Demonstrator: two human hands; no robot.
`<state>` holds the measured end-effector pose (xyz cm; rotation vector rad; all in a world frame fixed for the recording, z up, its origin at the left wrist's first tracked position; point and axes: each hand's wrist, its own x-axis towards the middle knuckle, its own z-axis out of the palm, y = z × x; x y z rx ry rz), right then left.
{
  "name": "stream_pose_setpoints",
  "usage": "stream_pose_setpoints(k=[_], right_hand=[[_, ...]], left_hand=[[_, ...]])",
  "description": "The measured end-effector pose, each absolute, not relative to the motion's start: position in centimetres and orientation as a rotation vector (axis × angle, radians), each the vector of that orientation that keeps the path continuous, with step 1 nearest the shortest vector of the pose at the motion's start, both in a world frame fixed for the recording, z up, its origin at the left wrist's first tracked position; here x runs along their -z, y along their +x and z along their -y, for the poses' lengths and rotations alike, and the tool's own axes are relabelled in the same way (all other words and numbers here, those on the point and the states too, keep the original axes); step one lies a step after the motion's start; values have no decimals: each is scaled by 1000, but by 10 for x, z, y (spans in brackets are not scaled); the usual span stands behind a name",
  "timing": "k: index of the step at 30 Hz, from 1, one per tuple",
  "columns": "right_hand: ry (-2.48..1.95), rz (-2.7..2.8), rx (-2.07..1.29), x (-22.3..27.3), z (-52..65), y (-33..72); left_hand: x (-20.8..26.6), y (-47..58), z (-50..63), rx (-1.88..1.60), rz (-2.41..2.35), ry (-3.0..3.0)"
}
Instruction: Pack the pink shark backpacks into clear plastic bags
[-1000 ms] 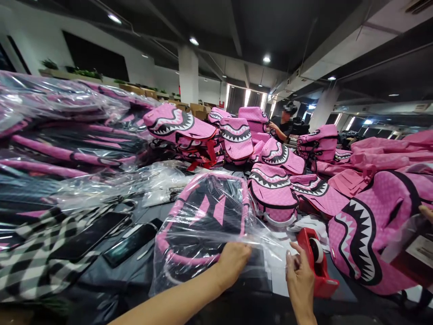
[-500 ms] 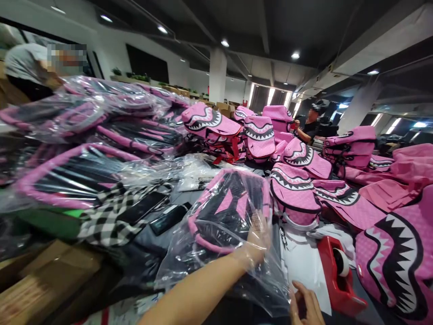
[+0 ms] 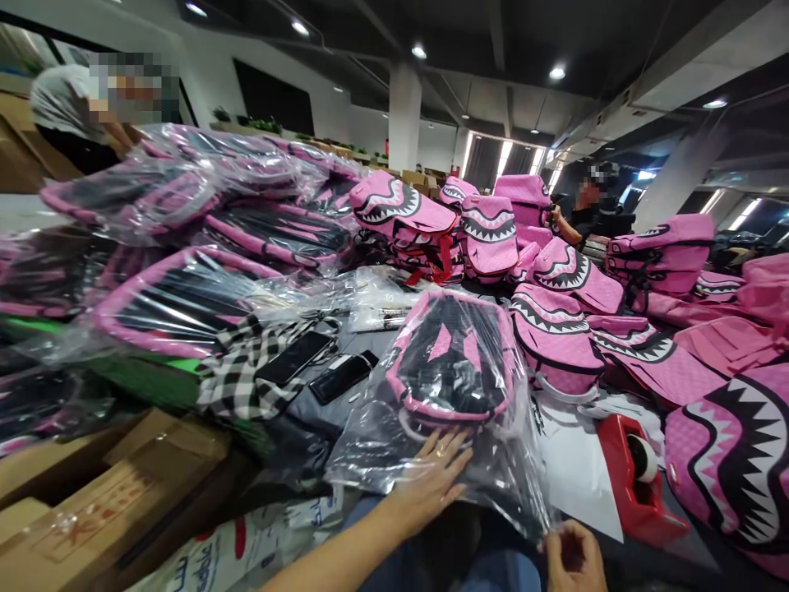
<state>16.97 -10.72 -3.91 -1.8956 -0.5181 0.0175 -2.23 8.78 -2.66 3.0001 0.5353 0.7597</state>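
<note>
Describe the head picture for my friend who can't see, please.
A person's left hand lies flat on a clear plastic bag holding a pink-and-black backpack; the right hand pinches the bag's corner. Pink backpacks with toothy mouth prints lie behind.

Small lamps (image 3: 557,72) and far windows (image 3: 504,156) shine white under a dark ceiling (image 3: 456,23). Shiny streaks cross the near clear bag (image 3: 373,448) and the plastic (image 3: 178,304) at left. Things by the edges look stretched.

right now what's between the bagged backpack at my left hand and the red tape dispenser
White paper lies between the bagged backpack and the red tape dispenser, in the head view.
</note>
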Motion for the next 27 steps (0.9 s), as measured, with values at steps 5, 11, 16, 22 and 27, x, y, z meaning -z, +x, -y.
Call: stream_pose_setpoints(k=[5, 11, 16, 22, 27], right_hand=[[-1929, 460, -120, 32, 117, 207], [-2044, 730, 167, 0, 97, 209], [-2103, 657, 94, -6, 100, 209], [-1997, 1023, -104, 21, 140, 219], [-2116, 655, 106, 18, 147, 197]], left_hand=[[29, -47, -56, -959, -76, 2919], [35, -130, -64, -1684, -1269, 2530], [28, -147, -108, -1567, -1765, 1635], [57, -193, -76, -1351, -1508, 1654], [51, -195, -68, -1277, -1511, 1317]])
